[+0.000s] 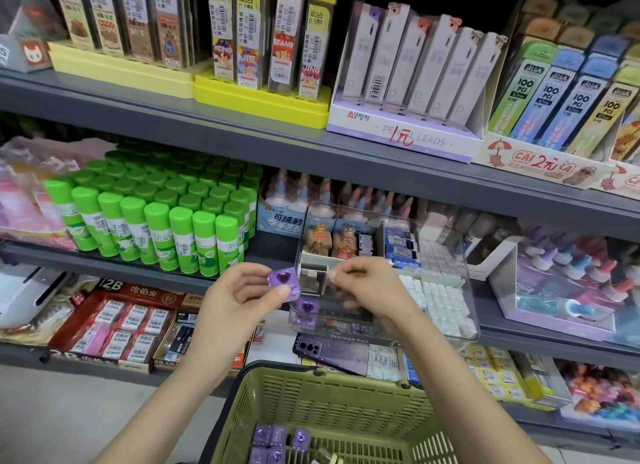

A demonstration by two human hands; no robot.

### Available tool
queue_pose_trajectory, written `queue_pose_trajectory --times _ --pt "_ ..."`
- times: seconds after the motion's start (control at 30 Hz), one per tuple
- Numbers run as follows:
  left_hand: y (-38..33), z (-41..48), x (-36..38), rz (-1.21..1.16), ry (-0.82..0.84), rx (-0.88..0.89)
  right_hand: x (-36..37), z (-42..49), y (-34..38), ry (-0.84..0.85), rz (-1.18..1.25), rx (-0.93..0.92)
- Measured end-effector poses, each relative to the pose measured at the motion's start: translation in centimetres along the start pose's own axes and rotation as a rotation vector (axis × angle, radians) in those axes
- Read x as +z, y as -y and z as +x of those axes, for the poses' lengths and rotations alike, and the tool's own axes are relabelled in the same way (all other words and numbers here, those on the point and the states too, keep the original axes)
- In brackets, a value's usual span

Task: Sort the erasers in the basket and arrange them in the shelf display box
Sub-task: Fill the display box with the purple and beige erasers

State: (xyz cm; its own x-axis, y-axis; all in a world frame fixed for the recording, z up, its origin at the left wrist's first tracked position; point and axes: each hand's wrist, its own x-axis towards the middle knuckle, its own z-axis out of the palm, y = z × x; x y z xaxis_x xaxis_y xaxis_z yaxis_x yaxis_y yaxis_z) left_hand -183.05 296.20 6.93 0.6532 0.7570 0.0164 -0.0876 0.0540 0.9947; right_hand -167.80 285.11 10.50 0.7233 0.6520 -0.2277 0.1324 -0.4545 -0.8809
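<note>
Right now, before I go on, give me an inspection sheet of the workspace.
Surface: grey shelf, carries the clear box.
Job's things: purple eraser in left hand; more in the box's front-left compartment and in the basket.
Clutter: phone below the box; glue sticks at left.
Grippers: left hand pinches the eraser; right hand at the box front, grip unclear.
Cables: nothing seen.
Surroundings: pencil leads above.

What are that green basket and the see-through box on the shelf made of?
The basket looks like moulded plastic, matt olive green, with slotted walls. The display box is probably clear hard plastic, glossy: erasers inside show through its walls.
</note>
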Motion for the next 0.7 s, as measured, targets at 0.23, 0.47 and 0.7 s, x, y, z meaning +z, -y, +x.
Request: queue_pose_trajectory --times 0.23,0.47,0.7 --pt "0.0 -0.4 1.2 0.308 0.079 0.217 -0.2 -2.6 1.9 0.232 0.246 -0.019" --pt "0.3 0.0 2.2 0.354 0.134 0.239 -1.0 -2.5 1.6 0.271 0.246 -0.032" --pt "1.4 0.7 1.6 0.442 0.105 0.195 -2.2 -0.5 0.3 0.061 -0.149 0.0"
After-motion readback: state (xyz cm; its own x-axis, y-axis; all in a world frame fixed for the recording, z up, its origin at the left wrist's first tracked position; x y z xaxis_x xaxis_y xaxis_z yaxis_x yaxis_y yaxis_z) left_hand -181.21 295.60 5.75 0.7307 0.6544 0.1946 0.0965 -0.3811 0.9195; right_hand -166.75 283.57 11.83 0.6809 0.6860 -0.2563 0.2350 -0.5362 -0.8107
